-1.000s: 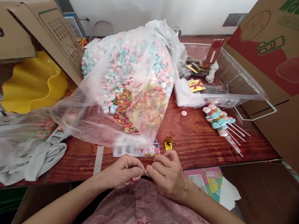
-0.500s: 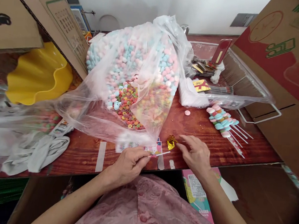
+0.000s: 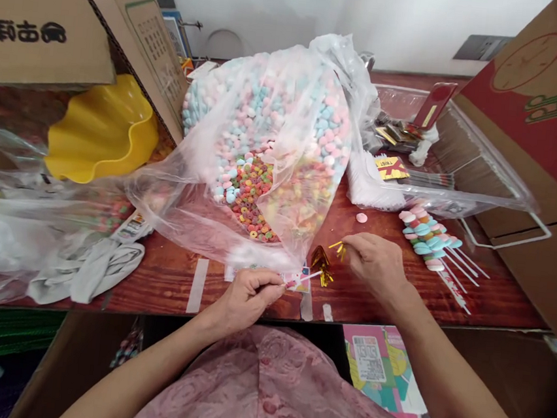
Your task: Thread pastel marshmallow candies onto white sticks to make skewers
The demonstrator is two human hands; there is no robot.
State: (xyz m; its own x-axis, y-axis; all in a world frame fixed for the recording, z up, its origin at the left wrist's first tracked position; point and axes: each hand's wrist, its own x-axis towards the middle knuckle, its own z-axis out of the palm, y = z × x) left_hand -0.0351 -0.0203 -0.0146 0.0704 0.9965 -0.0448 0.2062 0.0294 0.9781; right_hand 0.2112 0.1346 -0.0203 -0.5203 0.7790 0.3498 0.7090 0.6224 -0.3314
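Note:
My left hand point(image 3: 250, 298), near the table's front edge, is closed on a thin white stick point(image 3: 311, 275) that sticks out to the right. Something pink shows at the fingertips; its kind is hard to make out. My right hand point(image 3: 376, 261) is raised a little above the table and pinches a gold twist tie point(image 3: 338, 247). Between the hands, a bunch of gold twist ties point(image 3: 321, 266) lies on the wood. Several candy skewers point(image 3: 423, 239) with blue and pink sweets rest to the right.
A large clear bag point(image 3: 285, 137) of pastel sweets and gummy rings fills the middle. To its right stands a clear plastic bin point(image 3: 481, 202) with packets. One pink sweet point(image 3: 361, 217) lies loose. A yellow wavy bowl point(image 3: 101, 133), cardboard box point(image 3: 44, 29) and grey cloth point(image 3: 90, 266) are left.
My right hand has lifted up and away from the gold bunch with a twist tie between its fingers. The left hand still holds the stick. The view has turned slightly left.

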